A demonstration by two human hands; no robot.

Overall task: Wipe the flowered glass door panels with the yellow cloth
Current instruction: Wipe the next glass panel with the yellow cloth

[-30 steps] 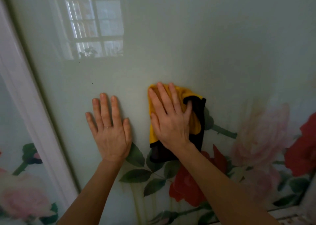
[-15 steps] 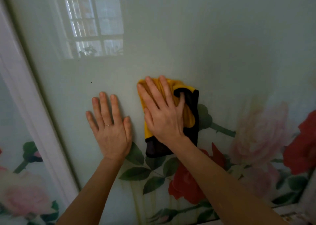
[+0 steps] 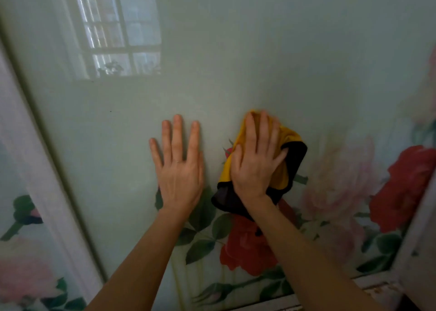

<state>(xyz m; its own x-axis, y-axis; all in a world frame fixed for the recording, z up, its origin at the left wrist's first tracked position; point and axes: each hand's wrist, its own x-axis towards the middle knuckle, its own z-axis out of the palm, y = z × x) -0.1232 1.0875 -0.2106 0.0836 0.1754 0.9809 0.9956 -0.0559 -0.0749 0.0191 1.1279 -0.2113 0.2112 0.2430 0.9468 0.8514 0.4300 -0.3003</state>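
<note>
A pale green glass door panel (image 3: 236, 62) printed with red and pink roses fills the view. My right hand (image 3: 256, 160) lies flat on a folded yellow cloth with a black edge (image 3: 293, 155) and presses it against the glass above a red rose (image 3: 247, 247). My left hand (image 3: 179, 166) rests flat on the bare glass a little to the left, fingers straight and spread. A thin ring shows on one finger.
A white door frame (image 3: 44, 185) runs down the left, with a second flowered panel (image 3: 21, 251) beyond it. Another white frame (image 3: 415, 251) stands at the lower right. A window reflection (image 3: 118, 34) shows at the upper left of the glass.
My right hand slid the cloth left, then back to the right over the glass. The left hand stayed planted on the panel.
</note>
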